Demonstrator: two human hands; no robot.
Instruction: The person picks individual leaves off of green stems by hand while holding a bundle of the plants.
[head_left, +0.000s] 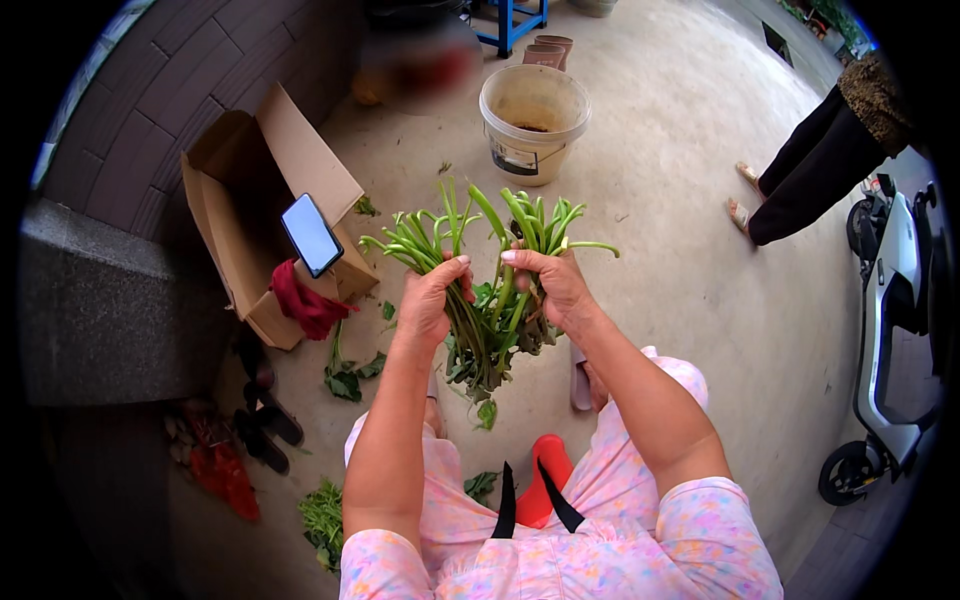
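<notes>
My left hand (433, 295) grips a bunch of leafy green stems (466, 330), its cut ends pointing up and its dark leaves hanging down. Level with it, my right hand (553, 283) holds a second bunch of green stems (529, 217), which fans out above the thumb. The leaves of both bunches meet between my hands, over the concrete floor. Both thumbs lie along the stems near the cut ends; the other fingers are partly hidden behind the greens.
Beyond the bunches stands a plastic bucket (534, 154). At left are an open cardboard box (244, 277), a phone (312, 234), a dark red cloth (304, 300), sandals (262, 439) and more greens (324, 521). A person (810, 165) and an electric scooter (885, 322) are at right.
</notes>
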